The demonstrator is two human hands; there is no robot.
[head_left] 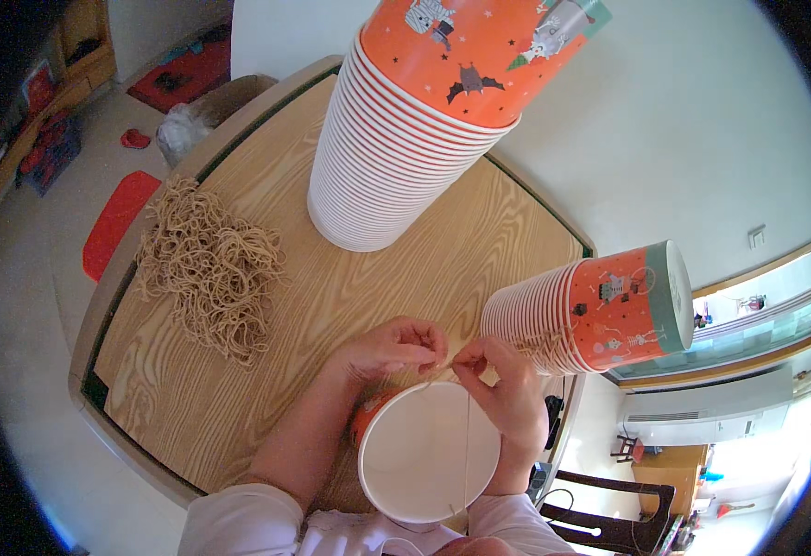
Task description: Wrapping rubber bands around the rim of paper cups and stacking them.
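Close to my body, an orange paper bucket (415, 454) sits with its white inside facing up. Above its far rim my left hand (398, 348) is closed in a pinch on a thin tan cord (443, 368). My right hand (506, 387) pinches the same cord a short way to the right. A strand of cord runs down across the bucket's mouth to its near rim. Where exactly the cord passes between my fingertips is too small to make out.
A tangled heap of tan cord (211, 264) lies on the left of the wooden table (331, 296). A tall stack of nested paper buckets (396, 148) stands at the back. To the right is a shorter bucket stack (600, 306) with cords hanging by its rims. A dark chair (619, 510) is beyond.
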